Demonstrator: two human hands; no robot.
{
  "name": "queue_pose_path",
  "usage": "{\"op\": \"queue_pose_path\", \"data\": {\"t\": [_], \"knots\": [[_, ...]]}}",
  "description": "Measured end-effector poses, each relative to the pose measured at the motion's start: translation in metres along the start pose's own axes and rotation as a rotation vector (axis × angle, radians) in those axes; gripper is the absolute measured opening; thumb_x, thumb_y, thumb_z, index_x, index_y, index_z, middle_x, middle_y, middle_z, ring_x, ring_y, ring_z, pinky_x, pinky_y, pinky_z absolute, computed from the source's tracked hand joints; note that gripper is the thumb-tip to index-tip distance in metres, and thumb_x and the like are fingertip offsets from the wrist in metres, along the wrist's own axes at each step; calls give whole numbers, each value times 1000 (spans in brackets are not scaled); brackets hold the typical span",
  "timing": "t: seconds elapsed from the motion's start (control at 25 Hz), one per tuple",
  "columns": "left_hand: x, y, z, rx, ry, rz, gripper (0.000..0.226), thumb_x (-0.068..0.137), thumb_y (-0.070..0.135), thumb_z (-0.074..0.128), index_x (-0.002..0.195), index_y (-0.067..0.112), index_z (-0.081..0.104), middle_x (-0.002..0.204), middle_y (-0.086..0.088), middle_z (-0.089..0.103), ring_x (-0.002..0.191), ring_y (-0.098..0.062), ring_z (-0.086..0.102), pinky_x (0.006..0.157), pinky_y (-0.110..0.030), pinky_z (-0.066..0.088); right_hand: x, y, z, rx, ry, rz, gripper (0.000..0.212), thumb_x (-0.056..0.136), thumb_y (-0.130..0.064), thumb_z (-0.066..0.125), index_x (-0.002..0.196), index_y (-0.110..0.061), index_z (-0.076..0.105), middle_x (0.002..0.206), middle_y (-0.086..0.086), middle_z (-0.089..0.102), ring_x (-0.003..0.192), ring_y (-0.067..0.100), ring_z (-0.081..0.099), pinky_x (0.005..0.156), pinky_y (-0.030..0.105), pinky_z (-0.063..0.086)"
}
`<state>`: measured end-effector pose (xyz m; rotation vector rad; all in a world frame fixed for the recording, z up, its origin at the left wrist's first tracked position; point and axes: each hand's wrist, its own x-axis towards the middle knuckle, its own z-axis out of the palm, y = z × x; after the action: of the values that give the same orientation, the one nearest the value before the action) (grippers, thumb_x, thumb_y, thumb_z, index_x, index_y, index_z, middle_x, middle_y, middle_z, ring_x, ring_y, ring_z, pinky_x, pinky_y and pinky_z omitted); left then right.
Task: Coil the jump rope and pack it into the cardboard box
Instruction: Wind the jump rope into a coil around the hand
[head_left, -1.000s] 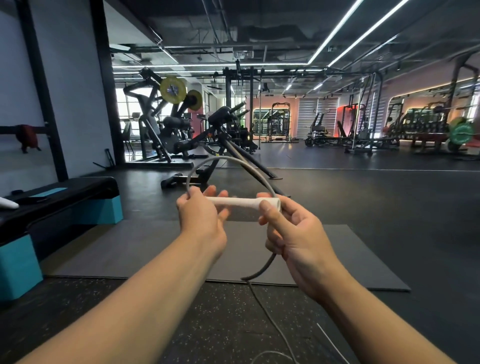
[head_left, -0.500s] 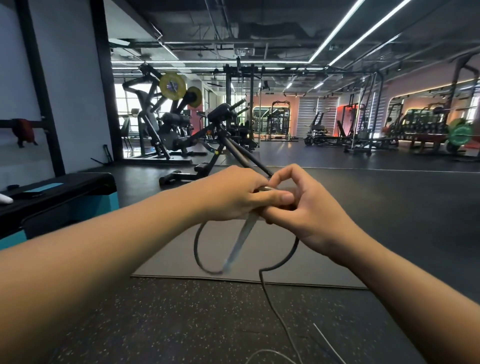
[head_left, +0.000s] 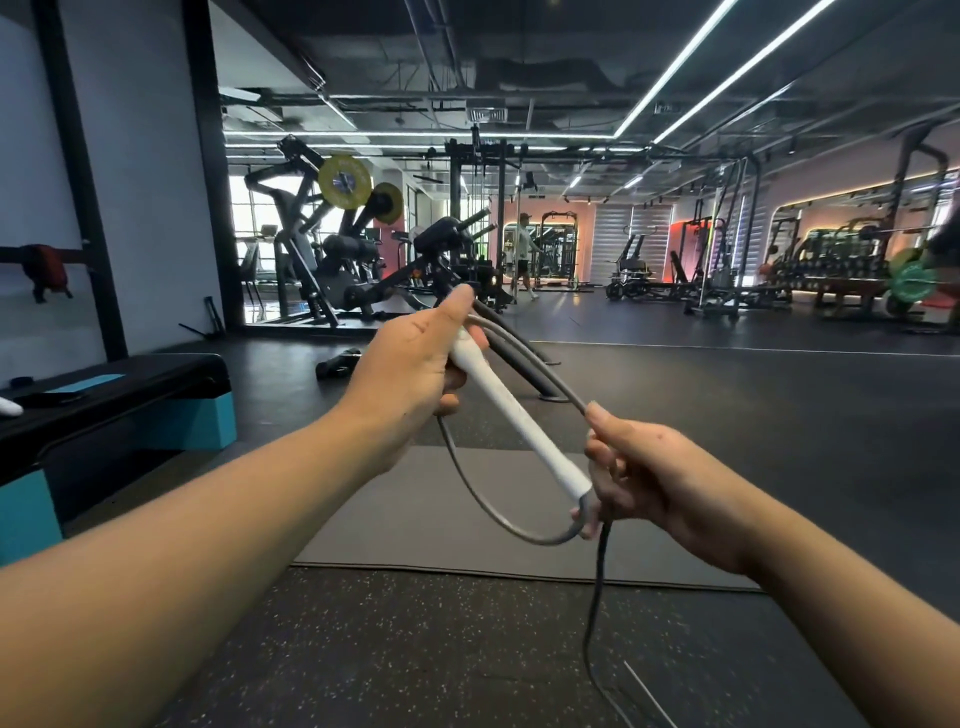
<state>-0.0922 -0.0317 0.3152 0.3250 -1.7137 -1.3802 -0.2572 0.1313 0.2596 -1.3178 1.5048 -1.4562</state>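
Left hand (head_left: 410, 364) fingers wrap the white cylindrical plastic handle (head_left: 511, 415); right hand (head_left: 654, 483) fingers pinch the limp grey rope cord (head_left: 540, 358). Light, springy; best held at loop crossings.

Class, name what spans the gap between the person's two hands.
In the head view, the white handle runs from the left hand to the right hand, with grey rope alongside.

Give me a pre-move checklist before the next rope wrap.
1. Left hand grip on the upper end of the white handle: ok.
2. Right hand grip on the grey rope: ok.
3. Rope loop hangs free under the handle, snagged on nothing: ok.
4. Rope tail runs down to the floor, length left to coil: cannot tell.
5. Second handle located: cannot tell.
6. Cardboard box in view for packing: not ok.
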Motion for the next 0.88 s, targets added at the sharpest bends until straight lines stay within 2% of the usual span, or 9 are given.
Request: {"op": "queue_pose_path", "data": {"t": [0.08, 0.16, 0.2, 0.28, 0.44, 0.52, 0.64, 0.72, 0.88], "knots": [[2, -1, 3, -136, 233, -42, 46, 102, 45, 50, 75, 11, 63, 55, -2, 43, 39, -8, 33, 37, -18, 30, -1, 6, 3, 140, -34, 4, 58, 76, -74, 66, 75, -16, 60, 58, 6, 41, 49, 27, 50, 88, 60, 58], [6, -3, 5, -243, 442, -76, 45, 103, 44, 49, 78, 10, 65, 47, 6, 46, 34, -6, 35, 33, -18, 31, 0, 10, 13, 275, 2, -67, 69, 65, -75, 75, 93, -11, 69, 62, 3, 43, 48, 18, 40, 61, 42, 56], [7, -5, 7, -282, 494, -83, 45, 103, 45, 50, 80, 8, 65, 49, 5, 45, 35, -7, 35, 33, -18, 32, 1, 9, 20, 294, 47, -132, 70, 67, -68, 79, 103, -9, 71, 65, 2, 42, 50, 15, 35, 52, 32, 44], [7, -11, 9, -343, 501, -103, 45, 102, 46, 51, 83, 8, 64, 56, 0, 44, 38, -9, 37, 33, -19, 36, 7, 4, 31, 287, 149, -247, 58, 79, -47, 78, 110, 1, 67, 68, 1, 37, 53, 13, 27, 52, 30, 21], [-3, -28, -6, -338, 285, -197, 37, 96, 43, 60, 96, 6, 61, 83, -12, 66, 59, -14, 63, 50, -27, 59, 19, -12, 26, 224, 256, -303, 22, 99, -27, 57, 91, -8, 64, 62, -1, 28, 55, 15, 15, 52, 30, 12], [-6, -31, -23, 2, 156, -197, 49, 88, 56, 61, 112, 13, 60, 106, -7, 74, 82, -16, 73, 62, -27, 59, 21, -20, 17, 102, 243, -285, 25, 101, -30, 55, 85, -12, 60, 61, -3, 29, 56, 16, 14, 49, 28, 12], [-4, -3, -23, 534, -29, 123, 53, 88, 68, 47, 124, 31, 58, 117, 13, 70, 105, 3, 64, 76, -12, 46, 24, -31, 12, -142, 122, -242, 27, 102, -32, 56, 83, -13, 60, 59, -7, 37, 50, 8, 27, 47, 24, 22], [3, 23, -3, 693, -273, 276, 55, 90, 70, 40, 119, 29, 63, 111, 13, 73, 102, 2, 67, 83, -17, 50, 27, -40, 13, -292, 20, -222, 27, 101, -35, 58, 84, -14, 63, 60, -8, 43, 52, 8, 34, 48, 24, 28], [15, 41, 27, 1095, -579, 226, 60, 96, 67, 37, 90, 16, 69, 68, 1, 70, 56, -12, 68, 63, -25, 53, 24, -58, 10, -553, 17, -305, 18, 98, -22, 64, 90, -9, 73, 67, 2, 50, 60, 18, 40, 51, 30, 36]]}}
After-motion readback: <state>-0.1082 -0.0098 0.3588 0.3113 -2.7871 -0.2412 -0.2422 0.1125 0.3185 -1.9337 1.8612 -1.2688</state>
